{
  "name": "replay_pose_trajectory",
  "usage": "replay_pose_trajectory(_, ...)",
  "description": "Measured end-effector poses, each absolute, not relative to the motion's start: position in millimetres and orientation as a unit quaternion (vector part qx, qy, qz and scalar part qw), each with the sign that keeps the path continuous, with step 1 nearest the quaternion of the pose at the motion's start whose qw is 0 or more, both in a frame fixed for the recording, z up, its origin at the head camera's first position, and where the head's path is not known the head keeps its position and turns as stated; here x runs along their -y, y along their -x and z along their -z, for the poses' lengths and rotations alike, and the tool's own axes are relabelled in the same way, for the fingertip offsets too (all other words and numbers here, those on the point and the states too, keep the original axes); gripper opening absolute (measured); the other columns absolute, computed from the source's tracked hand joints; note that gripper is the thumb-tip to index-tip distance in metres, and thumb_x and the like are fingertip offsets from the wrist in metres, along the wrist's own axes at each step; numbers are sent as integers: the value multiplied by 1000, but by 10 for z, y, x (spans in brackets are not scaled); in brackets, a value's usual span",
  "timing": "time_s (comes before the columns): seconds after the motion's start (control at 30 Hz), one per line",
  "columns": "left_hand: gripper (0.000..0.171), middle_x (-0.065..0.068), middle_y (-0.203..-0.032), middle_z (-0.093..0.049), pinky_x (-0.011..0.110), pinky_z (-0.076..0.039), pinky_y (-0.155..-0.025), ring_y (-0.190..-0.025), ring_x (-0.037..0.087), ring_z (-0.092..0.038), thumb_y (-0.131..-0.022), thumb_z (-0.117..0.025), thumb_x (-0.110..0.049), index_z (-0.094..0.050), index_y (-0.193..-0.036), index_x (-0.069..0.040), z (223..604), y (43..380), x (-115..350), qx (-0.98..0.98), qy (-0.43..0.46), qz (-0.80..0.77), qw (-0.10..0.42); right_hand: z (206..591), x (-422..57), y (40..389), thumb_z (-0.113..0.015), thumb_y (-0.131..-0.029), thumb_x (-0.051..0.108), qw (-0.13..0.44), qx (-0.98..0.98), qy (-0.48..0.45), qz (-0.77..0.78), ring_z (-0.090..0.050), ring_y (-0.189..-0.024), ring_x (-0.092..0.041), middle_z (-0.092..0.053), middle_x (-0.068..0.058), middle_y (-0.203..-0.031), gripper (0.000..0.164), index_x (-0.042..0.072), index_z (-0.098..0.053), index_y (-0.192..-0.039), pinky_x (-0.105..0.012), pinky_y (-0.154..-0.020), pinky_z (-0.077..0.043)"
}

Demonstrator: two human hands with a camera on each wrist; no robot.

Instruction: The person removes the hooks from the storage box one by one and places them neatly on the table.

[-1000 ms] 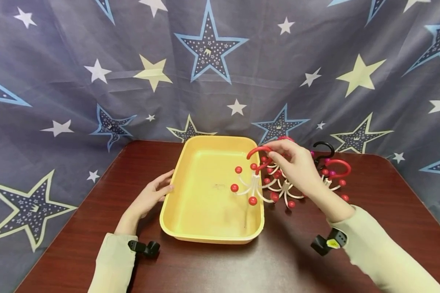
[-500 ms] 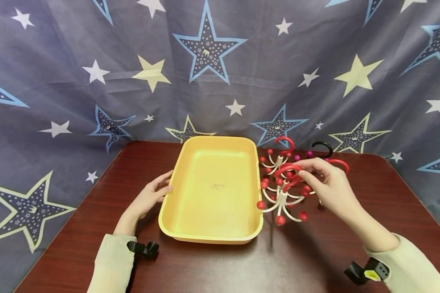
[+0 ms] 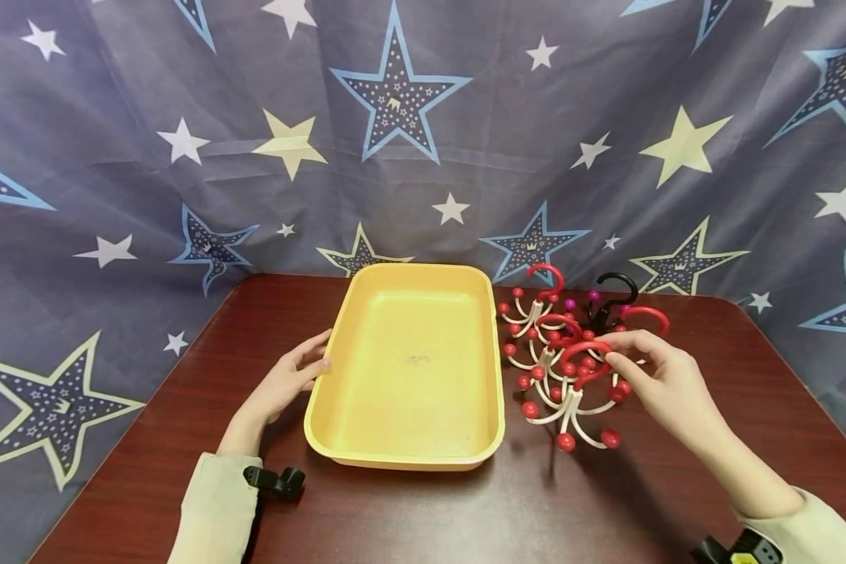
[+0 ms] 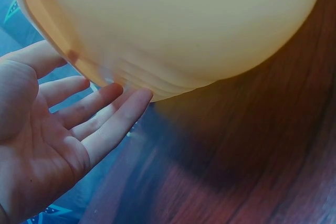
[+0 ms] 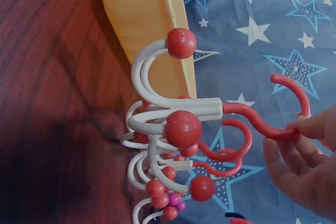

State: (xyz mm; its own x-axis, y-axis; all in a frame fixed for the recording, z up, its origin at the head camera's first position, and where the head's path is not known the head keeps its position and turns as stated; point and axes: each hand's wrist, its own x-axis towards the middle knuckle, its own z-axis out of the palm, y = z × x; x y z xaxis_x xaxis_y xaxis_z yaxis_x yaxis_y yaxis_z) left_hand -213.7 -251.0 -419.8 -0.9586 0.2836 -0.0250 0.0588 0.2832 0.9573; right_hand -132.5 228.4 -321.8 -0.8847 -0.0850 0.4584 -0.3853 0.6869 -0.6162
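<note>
My right hand (image 3: 666,384) pinches the red hook of a claw hanger (image 3: 573,401) between thumb and fingers, right of the tray. Its white curved prongs end in red balls and hang down over the table; the right wrist view shows this hanger (image 5: 205,109) close up, hook end in the right hand (image 5: 310,156). On the left, a deep yellow plastic tray (image 3: 402,462) has my left hand (image 3: 285,384) against its side. In the left wrist view, the left hand's fairly straight, spread fingers (image 4: 123,119) touch the tray's outer wall (image 4: 184,35).
Behind the held hanger stand several more: one red-hooked hanger (image 3: 537,309) at the back, another red-hooked hanger (image 3: 546,360) nearer, and one with a black hook (image 3: 619,286) and purple balls. A dark wooden table (image 3: 423,517) bears everything. A star-patterned cloth (image 3: 465,117) hangs behind.
My right hand has carried the claw hanger from above the tray's right edge rightward and nearer to me, over the table. My left hand has stayed at the tray's side.
</note>
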Motion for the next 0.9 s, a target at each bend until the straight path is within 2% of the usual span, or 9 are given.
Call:
replay_pose_trajectory(0.17, 57, 24, -136, -39, 37, -53, -79, -110, 39, -51, -93, -51, -19, -25, -144, -14, 4191, 2123, 2512, -795, -105, -589, 98, 3325, -2323, 1318, -65, -83, 9, 202, 898, -122, -370, -54, -66, 4, -62, 19, -89, 21, 15, -66, -103, -14, -58, -40)
replay_pose_trajectory(0.37, 57, 24, -136, -39, 36, -53, -79, -111, 39, -50, -94, -51, -19, -25, -145, -14, 4181, 2123, 2519, -794, -106, -591, 99, 3450, -2298, 1311, -65, -82, 7, 201, 895, -122, -378, -55, -70, 6, -65, 6, -88, 21, 14, -67, -102, -12, -59, -42)
replay_pose_trajectory(0.53, 57, 24, -136, -39, 36, -52, -79, -111, 39, -50, -94, -50, -19, -25, -145, -14, 4181, 2123, 2528, -795, -106, -588, 100, 3546, -2260, 1314, -65, -81, 4, 204, 889, -124, -391, -55, -74, 8, -65, 9, -87, 22, 13, -67, -101, -8, -60, -44)
replay_pose_trajectory(0.77, 57, 24, -136, -39, 36, -53, -78, -110, 39, -51, -94, -50, -18, -25, -144, -13, 4183, 2121, 2516, -793, -105, -591, 99, 3639, -2253, 1277, -66, -80, 2, 222, 881, -126, -397, -55, -64, 2, -65, 3, -85, 25, 12, -67, -102, -13, -53, -42)
replay_pose_trajectory(0.9, 56, 24, -135, -40, 35, -53, -78, -110, 38, -52, -94, -50, -18, -25, -144, -12, 4186, 2119, 2517, -794, -104, -591, 94, 3645, -2264, 1274, -65, -81, 2, 215, 880, -132, -402, -57, -64, 1, -63, 12, -87, 25, 12, -66, -105, -13, -55, -43)
